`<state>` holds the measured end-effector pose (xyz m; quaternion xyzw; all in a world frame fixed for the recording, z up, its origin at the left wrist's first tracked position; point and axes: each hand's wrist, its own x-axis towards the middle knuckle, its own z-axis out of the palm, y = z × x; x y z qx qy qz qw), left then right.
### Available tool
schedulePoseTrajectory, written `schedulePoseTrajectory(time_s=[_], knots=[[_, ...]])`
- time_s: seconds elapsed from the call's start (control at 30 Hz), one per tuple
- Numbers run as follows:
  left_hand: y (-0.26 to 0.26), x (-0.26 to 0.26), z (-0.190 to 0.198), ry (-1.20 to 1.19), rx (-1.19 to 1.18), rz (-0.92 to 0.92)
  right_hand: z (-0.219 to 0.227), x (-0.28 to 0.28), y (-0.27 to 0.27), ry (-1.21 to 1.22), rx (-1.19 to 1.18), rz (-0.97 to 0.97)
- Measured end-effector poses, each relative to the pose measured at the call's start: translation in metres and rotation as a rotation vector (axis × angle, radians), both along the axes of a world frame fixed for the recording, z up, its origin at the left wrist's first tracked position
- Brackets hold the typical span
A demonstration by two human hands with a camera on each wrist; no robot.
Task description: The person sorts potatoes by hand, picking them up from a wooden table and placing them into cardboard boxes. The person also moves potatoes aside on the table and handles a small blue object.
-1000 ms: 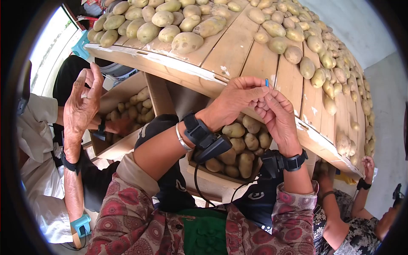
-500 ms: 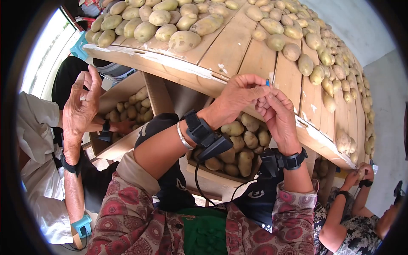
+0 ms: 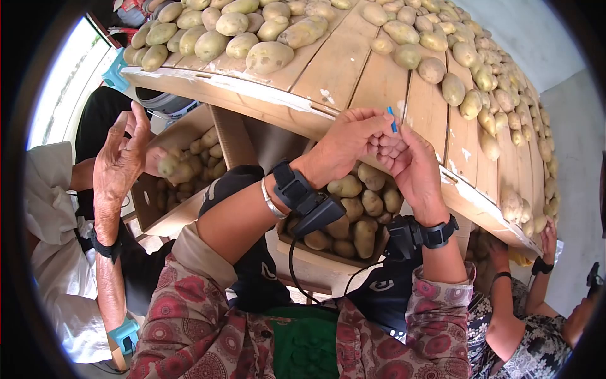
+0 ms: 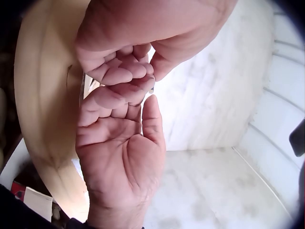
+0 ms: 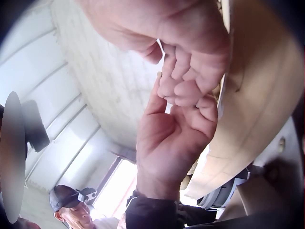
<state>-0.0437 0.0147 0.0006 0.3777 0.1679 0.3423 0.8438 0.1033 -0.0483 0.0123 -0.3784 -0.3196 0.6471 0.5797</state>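
My left hand [image 3: 348,140] pinches a small, thin blue stick [image 3: 392,119] between thumb and forefinger, just over the table's front edge. Facing it, my right hand [image 3: 416,165] has its fingers loosely bent against the left fingers, and its thumb stands apart from them beside the stick's lower end. In the left wrist view the right palm [image 4: 121,152] is turned to the camera. From the right wrist, the left hand [image 5: 174,138] shows with its thumb raised; the fingers hide most of the stick there.
Potatoes [image 3: 270,57] lie over the plank table [image 3: 334,76]. Below my hands, a box of potatoes [image 3: 364,242] stands near my knees. At left, a person's raised hand [image 3: 120,161] is near another potato box [image 3: 177,218]. Another person [image 3: 517,322] sits at right.
The blue stick now leans and more of it shows; my right thumb has drawn away from the left fingertips. At left, a hand has lifted potatoes from its box. The person at right moved their hands.
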Motion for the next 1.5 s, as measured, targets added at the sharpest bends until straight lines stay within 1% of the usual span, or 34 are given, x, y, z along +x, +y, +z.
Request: schedulePoseTrajectory(time_s=[0.1, 0.17, 0.3, 0.4, 0.47, 0.63, 0.7, 0.73, 0.77, 0.83, 0.87, 0.9, 0.97, 1.03, 1.1, 1.17, 1.23, 1.3, 1.37, 1.4, 1.43, 1.5], knots=[[0.000, 0.000, -0.003, 0.000, -0.035, 0.021, 0.004, -0.001, 0.000, 0.024, -0.024, 0.020], [0.000, 0.000, -0.002, -0.041, -0.082, -0.006, 0.005, -0.002, -0.001, -0.018, 0.003, 0.016], [0.001, -0.001, -0.003, -0.057, -0.076, -0.035, 0.004, -0.002, -0.002, -0.001, 0.000, 0.016], [0.000, -0.001, 0.000, -0.079, -0.039, -0.057, 0.003, -0.002, -0.002, -0.017, 0.014, 0.020], [-0.004, 0.001, 0.005, 0.050, 0.041, 0.012, 0.000, -0.001, -0.001, -0.034, -0.003, -0.014], [-0.003, 0.005, 0.004, 0.063, 0.113, 0.009, 0.000, 0.000, 0.001, -0.006, 0.034, -0.035], [-0.007, 0.005, 0.008, 0.161, 0.011, 0.135, -0.003, 0.008, 0.002, -0.047, 0.066, -0.116], [-0.007, 0.004, 0.008, 0.159, -0.012, 0.128, -0.002, 0.014, 0.006, -0.003, 0.062, -0.157], [-0.007, 0.003, 0.008, 0.151, 0.000, 0.111, 0.000, 0.019, 0.008, -0.010, 0.073, -0.174], [-0.006, 0.000, 0.006, 0.178, 0.007, 0.129, 0.002, 0.029, 0.010, 0.018, 0.056, -0.279], [-0.005, -0.002, 0.006, 0.206, 0.015, 0.148, 0.002, 0.032, 0.011, 0.073, 0.057, -0.303], [-0.003, -0.004, 0.007, 0.204, 0.021, 0.138, 0.002, 0.034, 0.010, 0.072, 0.063, -0.313], [0.004, -0.012, 0.009, 0.178, 0.032, 0.197, 0.002, 0.033, 0.012, 0.119, 0.049, -0.369], [0.008, -0.019, 0.011, 0.155, 0.037, 0.194, 0.001, 0.040, 0.016, 0.172, 0.070, -0.409], [0.015, -0.025, 0.010, 0.170, 0.018, 0.301, 0.000, 0.052, 0.020, 0.219, 0.089, -0.455], [0.023, -0.033, 0.012, 0.163, 0.063, 0.286, 0.004, 0.062, 0.025, 0.248, 0.139, -0.503], [0.027, -0.038, 0.015, 0.155, 0.032, 0.351, 0.005, 0.068, 0.026, 0.259, 0.139, -0.554], [0.030, -0.043, 0.020, 0.190, 0.026, 0.353, 0.003, 0.074, 0.027, 0.281, 0.147, -0.595], [0.033, -0.045, 0.027, 0.281, 0.092, 0.356, 0.001, 0.077, 0.026, 0.293, 0.163, -0.607], [0.034, -0.048, 0.026, 0.324, 0.167, 0.346, 0.002, 0.080, 0.027, 0.302, 0.173, -0.614], [0.037, -0.048, 0.023, 0.318, 0.173, 0.340, 0.004, 0.082, 0.027, 0.299, 0.180, -0.620], [0.039, -0.047, 0.015, 0.598, 0.641, 0.384, 0.004, 0.083, 0.026, 0.315, 0.140, -0.641]])
